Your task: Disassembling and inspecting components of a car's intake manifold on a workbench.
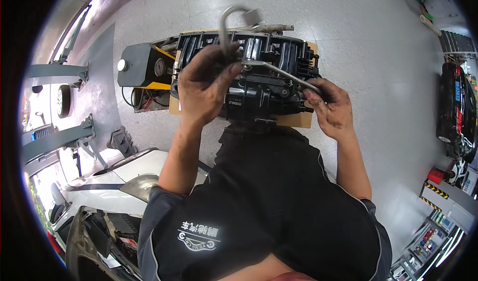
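Note:
My left hand [206, 81], dirty with grease, is closed around a bent metal pipe [284, 72] near its middle. Above that hand the pipe curves over in a hook with a block-like fitting at its tip, slightly blurred. Its straight length slants down to my right hand [328, 106], where thumb and fingers pinch the other end. Directly beneath both hands lies a black plastic intake manifold [264, 89] with ribbed runners. Cardboard [294, 120] shows under it. The pipe is held above the manifold; whether it touches cannot be made out.
Left of the manifold stands a black and yellow machine [142, 64] with a round gauge. A white car [107, 186] with its front opened up is at lower left, near grey lift arms [57, 71]. A dark car [455, 109] stands far right, above a workbench [448, 201].

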The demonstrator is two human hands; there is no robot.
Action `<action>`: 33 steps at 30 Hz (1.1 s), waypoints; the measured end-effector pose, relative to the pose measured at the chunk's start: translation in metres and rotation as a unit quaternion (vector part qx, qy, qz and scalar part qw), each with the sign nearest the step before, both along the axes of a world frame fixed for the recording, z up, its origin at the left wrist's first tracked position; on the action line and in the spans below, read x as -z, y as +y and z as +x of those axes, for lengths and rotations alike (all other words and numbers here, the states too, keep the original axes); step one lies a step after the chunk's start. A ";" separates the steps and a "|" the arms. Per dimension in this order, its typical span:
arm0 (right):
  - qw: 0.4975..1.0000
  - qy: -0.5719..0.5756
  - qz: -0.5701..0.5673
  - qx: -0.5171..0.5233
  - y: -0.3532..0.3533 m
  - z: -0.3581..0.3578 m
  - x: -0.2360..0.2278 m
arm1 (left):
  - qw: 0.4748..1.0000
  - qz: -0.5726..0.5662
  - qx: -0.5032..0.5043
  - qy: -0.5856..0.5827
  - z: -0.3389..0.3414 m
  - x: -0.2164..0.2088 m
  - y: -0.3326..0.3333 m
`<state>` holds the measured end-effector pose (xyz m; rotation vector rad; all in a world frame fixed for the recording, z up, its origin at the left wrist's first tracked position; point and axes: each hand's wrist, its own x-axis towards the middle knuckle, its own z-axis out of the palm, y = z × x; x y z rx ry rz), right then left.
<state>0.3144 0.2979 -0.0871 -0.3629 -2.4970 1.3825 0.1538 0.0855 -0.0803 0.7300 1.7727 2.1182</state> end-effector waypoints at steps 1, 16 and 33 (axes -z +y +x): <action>0.999 0.010 -0.037 -0.005 -0.001 -0.005 0.002 | 0.999 -0.021 -0.008 0.037 -0.004 -0.003 0.002; 0.964 0.074 -0.216 0.135 0.061 -0.018 0.066 | 0.841 -0.419 -0.052 0.339 0.053 0.103 -0.131; 0.918 0.123 -0.354 0.125 0.077 -0.051 0.116 | 0.841 -0.391 -0.144 0.346 -0.040 0.143 -0.115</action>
